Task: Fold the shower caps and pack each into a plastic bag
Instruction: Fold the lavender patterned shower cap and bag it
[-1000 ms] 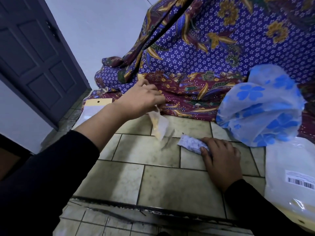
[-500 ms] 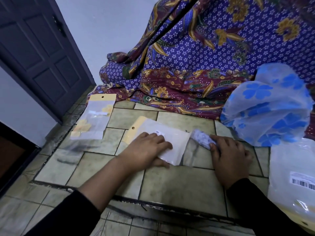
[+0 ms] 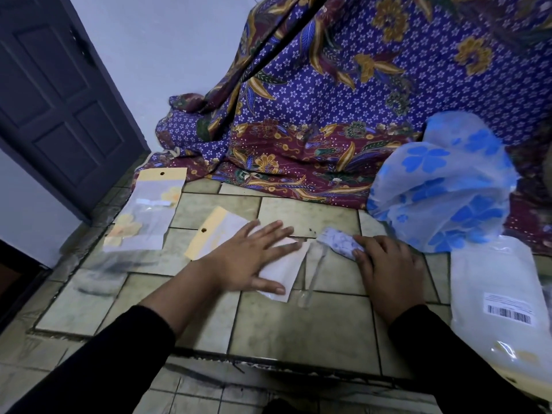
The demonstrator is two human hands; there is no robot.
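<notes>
Two hands, head view. Left hand [image 3: 248, 261], centre frame: grip spread flat, pressing plastic bag [image 3: 279, 268] onto tiled floor [image 3: 298, 330]. Right hand [image 3: 388, 270], right of centre: grip curled onto folded shower cap [image 3: 337, 240], just beside that bag. Second bag [image 3: 146, 216], left of frame.

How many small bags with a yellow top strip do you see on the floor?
2. A filled bag lies near the door; the other bag is under the left hand. More may be hidden in the large packet at right.
</notes>
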